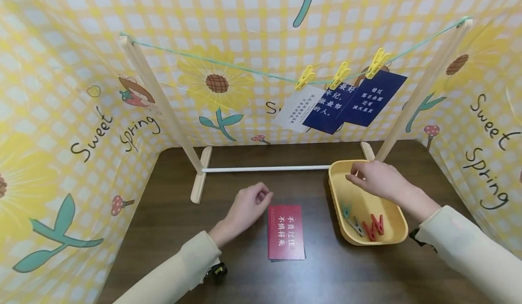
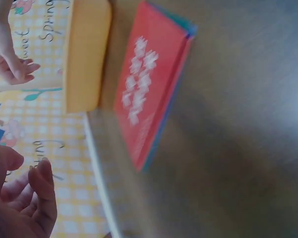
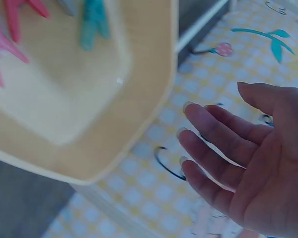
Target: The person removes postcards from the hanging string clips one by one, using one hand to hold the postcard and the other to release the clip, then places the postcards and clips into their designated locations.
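The pile of red-topped cards (image 1: 286, 232) lies on the table (image 1: 163, 231) just beside the left hand (image 1: 246, 204), whose fingers are loosely curled around nothing. The right hand (image 1: 377, 179) hangs over or just beyond the far end of the yellow basket (image 1: 343, 190), its fingers slightly parted and likewise empty; loose pegs (image 1: 378, 224) lie at the basket's near end. Three cards (image 1: 369, 102) overlap on the string (image 1: 257, 72) under yellow pegs (image 1: 340, 75). The string sags there, so added weight could slide them together, and a brushing sleeve (image 1: 465, 240) could knock one askew. A careless pinch at the pile might lift several cards, since they sit nearly flush
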The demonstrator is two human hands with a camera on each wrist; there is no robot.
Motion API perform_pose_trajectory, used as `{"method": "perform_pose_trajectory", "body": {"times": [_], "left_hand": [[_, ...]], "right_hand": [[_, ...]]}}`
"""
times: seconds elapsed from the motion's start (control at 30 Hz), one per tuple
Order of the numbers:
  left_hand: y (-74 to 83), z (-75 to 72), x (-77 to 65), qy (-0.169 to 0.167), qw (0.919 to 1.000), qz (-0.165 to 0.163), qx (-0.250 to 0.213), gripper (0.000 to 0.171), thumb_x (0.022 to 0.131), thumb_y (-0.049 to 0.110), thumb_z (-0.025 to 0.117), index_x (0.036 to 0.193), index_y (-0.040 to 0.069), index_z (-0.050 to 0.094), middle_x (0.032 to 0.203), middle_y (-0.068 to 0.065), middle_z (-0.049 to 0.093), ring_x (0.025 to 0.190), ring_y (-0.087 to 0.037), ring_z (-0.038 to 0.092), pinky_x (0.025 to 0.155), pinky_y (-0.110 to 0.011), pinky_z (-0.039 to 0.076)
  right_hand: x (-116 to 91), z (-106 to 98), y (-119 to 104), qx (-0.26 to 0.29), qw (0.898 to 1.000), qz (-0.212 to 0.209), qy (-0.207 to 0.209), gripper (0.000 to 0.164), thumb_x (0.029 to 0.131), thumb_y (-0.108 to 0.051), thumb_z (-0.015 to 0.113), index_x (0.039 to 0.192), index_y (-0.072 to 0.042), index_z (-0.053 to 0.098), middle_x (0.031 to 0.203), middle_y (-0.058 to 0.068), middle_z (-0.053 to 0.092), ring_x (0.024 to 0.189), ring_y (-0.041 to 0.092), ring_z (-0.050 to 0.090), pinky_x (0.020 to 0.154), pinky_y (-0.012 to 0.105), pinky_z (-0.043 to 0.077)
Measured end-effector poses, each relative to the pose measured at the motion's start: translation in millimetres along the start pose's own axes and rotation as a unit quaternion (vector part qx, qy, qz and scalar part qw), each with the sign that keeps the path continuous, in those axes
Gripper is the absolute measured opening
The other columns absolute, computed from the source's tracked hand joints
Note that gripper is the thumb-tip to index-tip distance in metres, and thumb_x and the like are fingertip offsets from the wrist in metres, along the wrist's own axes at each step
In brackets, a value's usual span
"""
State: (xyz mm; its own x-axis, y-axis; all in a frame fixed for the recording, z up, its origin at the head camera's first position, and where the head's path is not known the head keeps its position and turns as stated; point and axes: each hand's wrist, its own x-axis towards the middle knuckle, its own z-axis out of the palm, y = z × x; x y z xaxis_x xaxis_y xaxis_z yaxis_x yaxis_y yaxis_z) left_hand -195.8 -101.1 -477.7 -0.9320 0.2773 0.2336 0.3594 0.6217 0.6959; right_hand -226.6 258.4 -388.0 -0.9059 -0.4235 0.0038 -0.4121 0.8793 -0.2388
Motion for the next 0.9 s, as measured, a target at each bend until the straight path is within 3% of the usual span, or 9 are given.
{"method": "perform_pose_trajectory", "body": {"times": [0.17,0.3,0.57,0.7,0.9], "left_hand": [[9.4,-14.1,26.0,0.042,0.9976,0.054,-0.007,0.006,0.099,0.015,0.072,0.097,0.010,0.071,0.085,0.001,0.069,0.073,-0.009,0.063,0.068,-0.024,0.057],[16.5,-24.5,46.9,0.084,0.9921,0.085,-0.039,0.005,0.099,0.011,0.071,0.100,0.006,0.071,0.087,-0.003,0.070,0.072,-0.011,0.063,0.066,-0.025,0.057],[33.1,-34.9,84.8,0.138,0.9788,0.090,-0.121,0.010,0.100,0.009,0.070,0.106,0.001,0.070,0.091,-0.009,0.070,0.066,-0.020,0.067,0.053,-0.025,0.055],[38.4,-38.2,101.2,0.154,0.9723,0.098,-0.146,0.013,0.100,0.009,0.069,0.109,-0.001,0.069,0.093,-0.012,0.071,0.067,-0.028,0.070,0.050,-0.025,0.055],[45.5,-43.3,119.1,0.165,0.9667,0.097,-0.170,0.017,0.100,0.008,0.070,0.113,-0.002,0.067,0.109,-0.016,0.067,0.071,-0.028,0.069,0.050,-0.027,0.057]], "right_hand": [[6,-30,-12,-0.016,0.999,-0.017,0.047,0.019,0.102,-0.028,0.066,0.103,-0.010,0.073,0.090,0.003,0.076,0.079,0.025,0.072,0.061,0.049,0.058],[10,-57,-22,-0.033,0.991,-0.065,0.111,0.012,0.100,-0.022,0.069,0.103,-0.011,0.074,0.090,0.003,0.077,0.077,0.026,0.072,0.062,0.051,0.057],[31,-97,-40,-0.076,0.945,-0.201,0.245,0.010,0.091,-0.007,0.077,0.100,-0.003,0.073,0.084,0.008,0.074,0.074,0.029,0.061,0.063,0.046,0.052],[43,-117,-52,-0.088,0.930,-0.243,0.261,0.013,0.091,-0.009,0.078,0.100,-0.002,0.073,0.082,0.010,0.072,0.071,0.028,0.057,0.061,0.043,0.049],[62,-147,-70,-0.104,0.919,-0.286,0.250,0.011,0.094,-0.011,0.077,0.097,-0.003,0.070,0.081,0.009,0.070,0.072,0.027,0.055,0.063,0.043,0.048]]}}
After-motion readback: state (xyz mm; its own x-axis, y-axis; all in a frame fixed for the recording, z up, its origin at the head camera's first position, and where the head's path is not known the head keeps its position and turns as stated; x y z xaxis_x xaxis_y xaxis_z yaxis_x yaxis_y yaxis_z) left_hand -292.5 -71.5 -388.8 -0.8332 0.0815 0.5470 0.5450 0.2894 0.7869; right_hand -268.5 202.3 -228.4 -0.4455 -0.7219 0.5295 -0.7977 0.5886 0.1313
